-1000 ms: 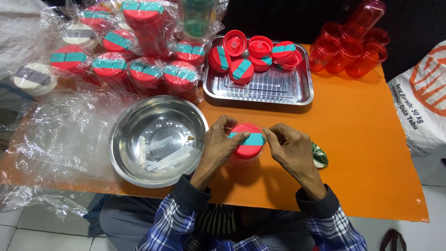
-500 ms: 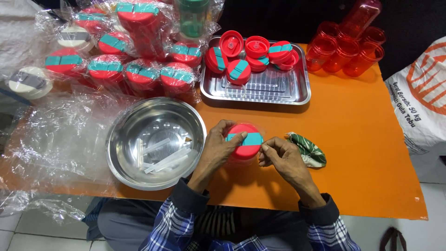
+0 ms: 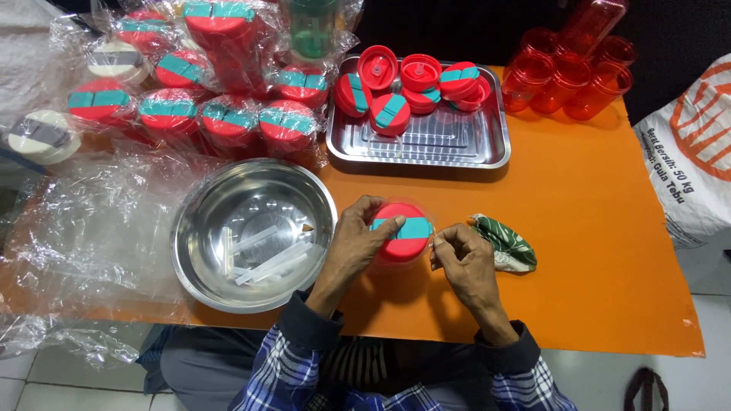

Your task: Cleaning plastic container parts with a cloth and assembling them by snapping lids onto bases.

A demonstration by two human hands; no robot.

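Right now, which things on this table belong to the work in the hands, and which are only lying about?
In hand:
- red lid with teal flap, held by the left hand
- right hand, pinching beside the lid's edge

Lying about:
- steel bowl with white strips
- steel tray of lids
- wrapped red containers
- red transparent cups
- green patterned cloth
- white sack
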